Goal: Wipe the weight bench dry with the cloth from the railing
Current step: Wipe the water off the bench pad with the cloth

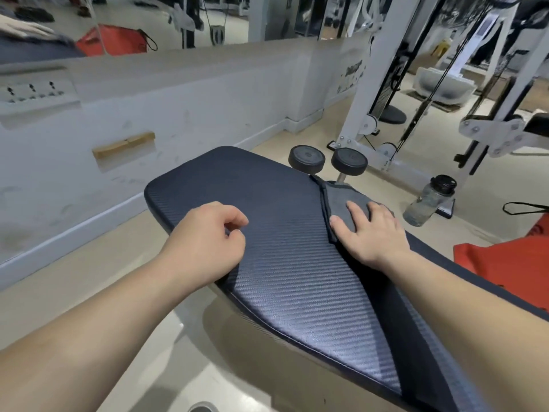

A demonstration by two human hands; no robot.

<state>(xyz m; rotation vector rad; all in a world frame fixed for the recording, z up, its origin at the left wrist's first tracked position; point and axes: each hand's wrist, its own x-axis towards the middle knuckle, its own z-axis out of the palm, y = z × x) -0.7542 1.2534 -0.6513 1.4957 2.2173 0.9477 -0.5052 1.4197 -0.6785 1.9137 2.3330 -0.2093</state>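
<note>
The weight bench [276, 233] has a dark blue pad with a ribbed, carbon-like texture and runs from the near right to the middle of the view. A grey cloth [338, 194] lies flat on the pad's right side. My right hand [371, 233] presses down on the cloth with fingers spread. My left hand [205, 242] rests on the pad's left edge, fingers curled loosely, holding nothing.
Two black foot rollers [326, 160] stick out beyond the bench's far end. A clear water bottle [427, 200] with a black cap stands on the floor to the right. A red bag [511, 272] lies at the right edge. A white cable machine [401, 84] stands behind, a low white wall [178, 108] to the left.
</note>
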